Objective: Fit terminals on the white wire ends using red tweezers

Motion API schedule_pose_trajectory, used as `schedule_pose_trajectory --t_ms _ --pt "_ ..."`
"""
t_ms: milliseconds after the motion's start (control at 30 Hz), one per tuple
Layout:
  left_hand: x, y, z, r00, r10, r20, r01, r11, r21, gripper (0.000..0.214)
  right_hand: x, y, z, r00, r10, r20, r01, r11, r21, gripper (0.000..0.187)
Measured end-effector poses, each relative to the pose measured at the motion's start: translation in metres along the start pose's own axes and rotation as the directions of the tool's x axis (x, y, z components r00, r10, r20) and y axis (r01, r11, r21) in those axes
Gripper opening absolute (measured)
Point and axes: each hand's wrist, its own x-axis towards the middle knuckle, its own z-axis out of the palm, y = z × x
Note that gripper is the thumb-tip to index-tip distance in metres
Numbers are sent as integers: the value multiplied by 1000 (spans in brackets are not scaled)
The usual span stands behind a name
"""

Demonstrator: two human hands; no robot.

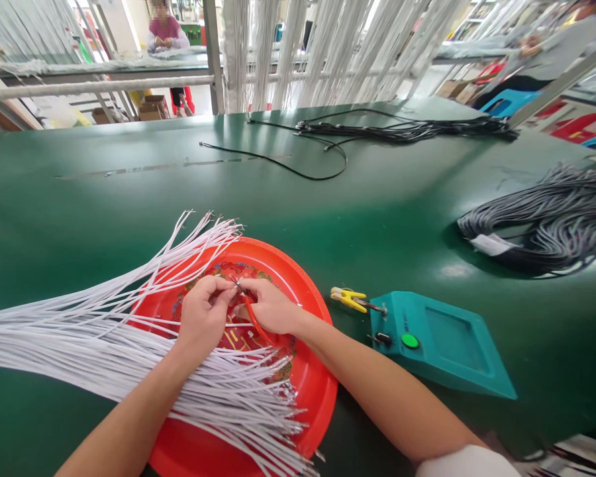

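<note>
Progress seems partial: over a round red plastic tray (273, 255), our left fingers (213, 285) apparently pinch one of the thin white cables (69, 344), finished and remaining ones indistinguishable, while our right fingers (261, 291) grip red-handled snips (249, 310).

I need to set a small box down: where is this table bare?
A broad free patch of green table lies between the red tray and the black cables beyond it; a smaller one separates the teal device from the coiled grey cables. The tray is crowded by white wires, left hand, right hand and red-handled tool.
</note>
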Motion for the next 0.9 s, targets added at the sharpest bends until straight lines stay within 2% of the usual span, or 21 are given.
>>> schedule_pose_trajectory --t_ms 67,167,233,300,400,500,633,767,900 --pt "1 1 0 1000 -20 -17 19 1000 -9 11 3 0 1 999 26 -43 -21 994 111 11" --pt "-1 6 -1 999 24 -32 -23 1000 16 11 7 5 -5 973 132 -191 -71 953 294 9" --pt "-2 8 -2 998 39 -43 -38 999 39 11 11 10 -11 885 317 -340 -125 866 484 8" --pt "-3 9 -2 999 7 -53 -4 999 47 12 13 13 -14 829 338 -446 -52 840 540 11" --pt "-1 8 -1 995 -68 -68 69 998 4 16 12 12 -11 887 161 -433 27 917 397 15" --pt "0 5 0 993 -93 -73 91 995 -28 18 6 8 -5 923 58 -380 111 906 409 16" --pt "0 3 1 994 -89 -65 89 996 -3 17 1 3 -4 908 -15 -418 226 859 459 19" --pt "-1 2 1 997 -56 -54 59 997 46 17 1 3 -2 917 -17 -398 224 847 481 27" --pt "-1 4 1 996 -75 -53 77 996 42 18 3 6 -1 915 -68 -397 264 847 462 24"
